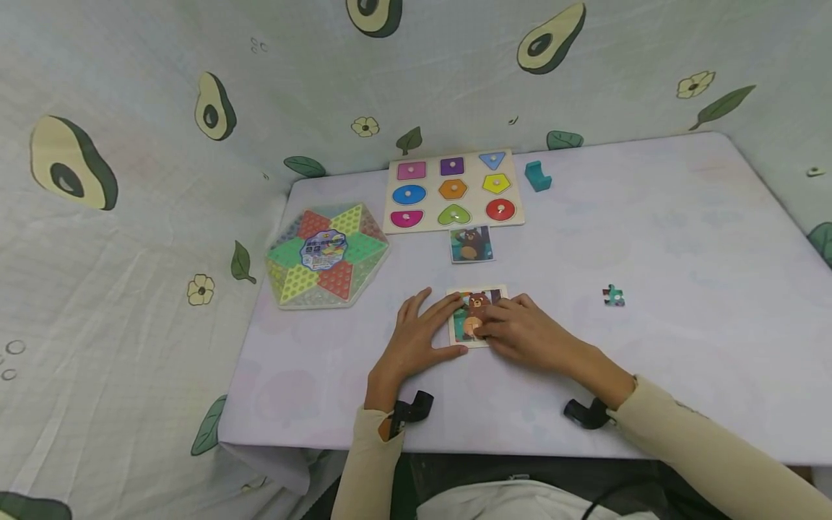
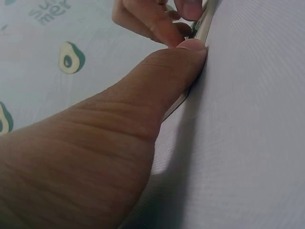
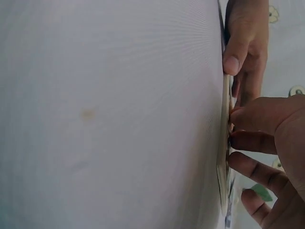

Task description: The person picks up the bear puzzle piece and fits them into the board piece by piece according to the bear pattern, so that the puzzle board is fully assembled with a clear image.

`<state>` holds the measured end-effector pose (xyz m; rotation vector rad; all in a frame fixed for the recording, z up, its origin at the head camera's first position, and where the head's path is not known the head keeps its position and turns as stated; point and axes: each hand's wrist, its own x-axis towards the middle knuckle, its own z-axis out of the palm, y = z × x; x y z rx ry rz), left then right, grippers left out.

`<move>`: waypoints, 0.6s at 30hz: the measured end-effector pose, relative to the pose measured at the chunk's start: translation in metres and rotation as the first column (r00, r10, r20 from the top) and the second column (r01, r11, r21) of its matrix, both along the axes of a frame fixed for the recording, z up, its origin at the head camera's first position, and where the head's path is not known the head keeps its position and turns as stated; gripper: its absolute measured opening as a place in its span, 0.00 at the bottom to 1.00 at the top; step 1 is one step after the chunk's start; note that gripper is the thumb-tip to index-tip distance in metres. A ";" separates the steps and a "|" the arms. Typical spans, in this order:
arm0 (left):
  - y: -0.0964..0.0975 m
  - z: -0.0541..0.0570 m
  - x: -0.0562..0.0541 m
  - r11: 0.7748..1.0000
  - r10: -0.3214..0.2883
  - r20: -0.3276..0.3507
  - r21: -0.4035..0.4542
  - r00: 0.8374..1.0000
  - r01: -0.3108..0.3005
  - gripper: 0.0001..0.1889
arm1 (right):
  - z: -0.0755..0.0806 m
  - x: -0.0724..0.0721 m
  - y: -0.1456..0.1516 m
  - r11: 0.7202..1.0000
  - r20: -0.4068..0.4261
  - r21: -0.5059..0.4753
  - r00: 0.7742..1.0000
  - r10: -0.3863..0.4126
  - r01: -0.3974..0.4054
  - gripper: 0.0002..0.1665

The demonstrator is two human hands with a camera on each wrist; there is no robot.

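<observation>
A small jigsaw puzzle [image 1: 460, 334] with a brown bear and a pale frame lies flat on the table. My left hand [image 1: 416, 341] steadies it at the left, fingers spread near the upper corner, thumb [image 2: 186, 59] pressed along the near edge. From the right, my right hand [image 1: 525, 331] reaches over the puzzle with bent fingers [image 3: 248, 164] low on its face. Thumb and fingertips pinch at a puzzle piece in the picture's lower part, mostly hidden by the hand.
Behind the puzzle lies a bear picture card [image 1: 472, 245], then a wooden shape board [image 1: 424, 209]. A hexagonal star-pattern game board [image 1: 327, 258] is at the left. One loose jigsaw piece [image 1: 613, 295] lies to the right, and a teal block [image 1: 537, 176] farther back.
</observation>
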<state>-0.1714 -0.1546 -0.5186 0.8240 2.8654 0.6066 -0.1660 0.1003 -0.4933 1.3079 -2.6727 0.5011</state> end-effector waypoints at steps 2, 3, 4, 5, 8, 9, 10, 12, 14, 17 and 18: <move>0.000 0.000 0.000 1.000 -0.001 -0.002 -0.003 1.000 0.001 0.45 | 0.000 0.000 -0.001 1.000 0.004 0.007 1.000 -0.006 0.006 0.13; 0.001 0.000 0.000 1.000 -0.002 -0.004 -0.008 1.000 0.002 0.45 | 0.001 0.000 -0.001 1.000 0.003 0.013 1.000 -0.010 0.010 0.14; 0.001 0.000 0.000 1.000 -0.004 -0.005 -0.009 1.000 0.004 0.45 | 0.001 0.001 -0.001 1.000 -0.003 0.025 1.000 -0.008 0.008 0.14; 0.001 -0.001 0.000 1.000 -0.004 -0.003 -0.012 1.000 0.004 0.45 | 0.002 0.002 -0.001 0.999 -0.009 0.038 1.000 -0.006 0.007 0.15; 0.002 0.000 0.001 1.000 0.000 -0.004 -0.010 1.000 0.000 0.44 | 0.004 0.005 0.000 0.998 -0.029 0.068 1.000 -0.006 0.007 0.16; 0.002 0.000 0.001 1.000 0.001 -0.004 -0.006 1.000 -0.001 0.44 | 0.005 0.006 0.000 0.997 -0.035 0.078 0.999 -0.009 0.011 0.17; 0.002 0.000 0.001 1.000 0.002 -0.004 -0.004 1.000 -0.002 0.44 | 0.006 0.007 0.000 0.996 -0.040 0.087 0.999 -0.013 0.016 0.17; 0.003 0.000 0.001 1.000 0.000 -0.005 -0.004 1.000 0.000 0.44 | 0.008 0.009 0.000 0.995 -0.040 0.092 0.999 -0.033 0.037 0.17; 0.003 0.000 0.000 1.000 -0.003 -0.005 -0.004 1.000 0.003 0.44 | 0.010 0.010 -0.002 0.995 -0.032 0.085 0.998 -0.052 0.054 0.17; 0.002 0.000 0.000 1.000 -0.004 -0.006 -0.003 1.000 0.004 0.44 | 0.012 0.007 -0.008 0.996 -0.022 0.069 0.998 -0.060 0.062 0.13; 0.001 0.000 0.000 1.000 -0.003 -0.005 -0.002 1.000 0.003 0.44 | 0.012 0.006 -0.010 0.996 -0.018 0.066 0.998 -0.059 0.060 0.11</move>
